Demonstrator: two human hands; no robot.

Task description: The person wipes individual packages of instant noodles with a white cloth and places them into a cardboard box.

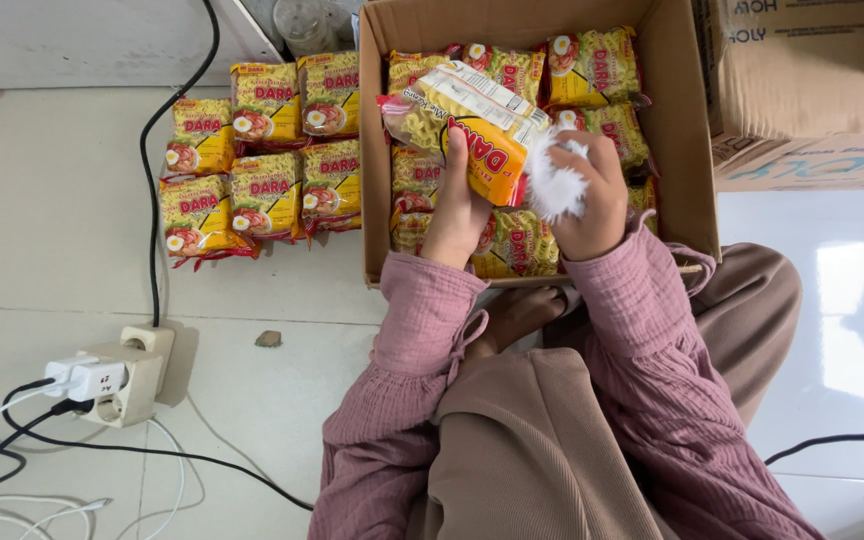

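Two hands are raised over the open brown cardboard box (680, 120), which serves as the landmark here. One yellow plastic noodle packet (472, 125) is held above the box's middle, tilted with its printed face turned up and to the left, so that one end is presented to the other hand. The left hand (455, 205) is closed around the packet from below, thumb laid across its face, which keeps it steady. The right hand (592, 195) is closed on a fluffy white cloth wad (555, 180), and the wad is pressed against the packet's lower right end, as for wiping, though no motion can be read from a single view.

Inside the box, more yellow packets (592, 65) are laid flat in close rows, filling it well. To the left of the box, on the pale tiled floor (52, 230), a block of the same packets (262, 150) is set out in neat overlapping rows, apart from those boxed. Further left and nearer the person, a white power strip (127, 385) with plugs and black cable lies on the floor. To the right of the box, a second cardboard carton (802, 90) stands touching or just beside it.
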